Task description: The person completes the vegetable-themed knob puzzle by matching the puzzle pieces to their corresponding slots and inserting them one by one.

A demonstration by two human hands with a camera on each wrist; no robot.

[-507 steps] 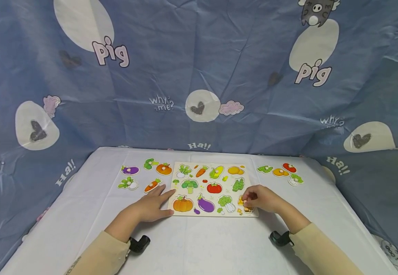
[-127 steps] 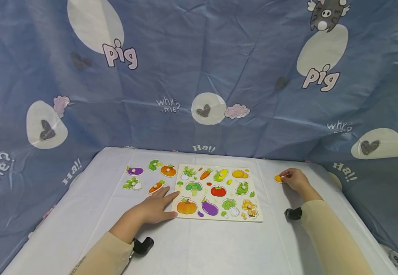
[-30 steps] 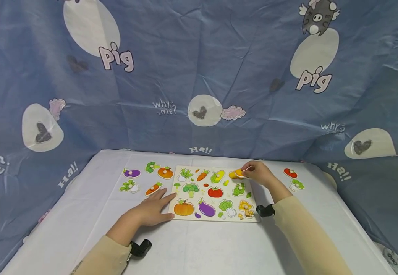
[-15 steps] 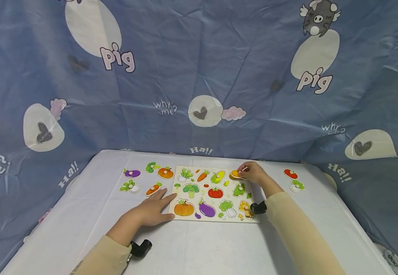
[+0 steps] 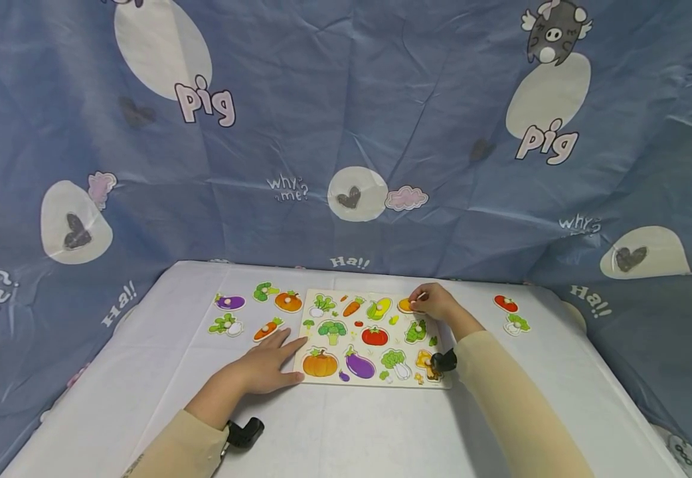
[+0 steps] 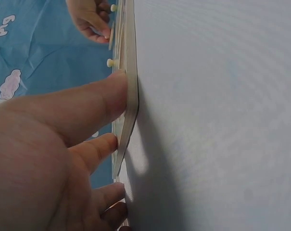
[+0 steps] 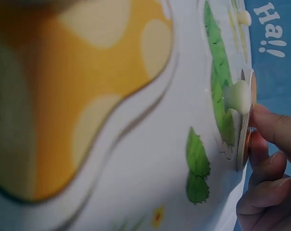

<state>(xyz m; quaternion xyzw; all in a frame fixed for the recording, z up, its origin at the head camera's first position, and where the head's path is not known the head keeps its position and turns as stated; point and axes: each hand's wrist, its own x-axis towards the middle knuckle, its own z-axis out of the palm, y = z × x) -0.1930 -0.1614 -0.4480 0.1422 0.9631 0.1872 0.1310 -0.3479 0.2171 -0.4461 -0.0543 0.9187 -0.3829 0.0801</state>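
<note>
A flat vegetable puzzle board [image 5: 395, 342] lies on the white cloth. My left hand [image 5: 264, 365] rests at its left edge, fingers spread, with the thumb near the lower corner. At the upper right of the board my right hand [image 5: 438, 303] pinches a yellow-orange potato-like puzzle piece [image 5: 404, 305] over the matching picture. In the right wrist view this piece [image 7: 242, 147] stands edge-on at the fingertips, beside a knobbed green vegetable piece [image 7: 217, 72]. A mushroom piece [image 5: 425, 359] sits in the lower right corner, partly behind the wrist camera.
Left of the board lie loose eggplant [image 5: 229, 302], radish [image 5: 224, 324], broccoli [image 5: 262, 291], pumpkin [image 5: 288, 302] and carrot [image 5: 268, 329] pieces. A tomato piece [image 5: 506, 304] and a bok choy piece [image 5: 517, 324] lie to the right. A blue printed curtain [image 5: 298, 226] hangs behind.
The right hand placed the mushroom piece, then picked up the yellow-orange piece from the right and carried it to the board's upper right. Lately it shifted slightly left and down. The left hand stayed put.
</note>
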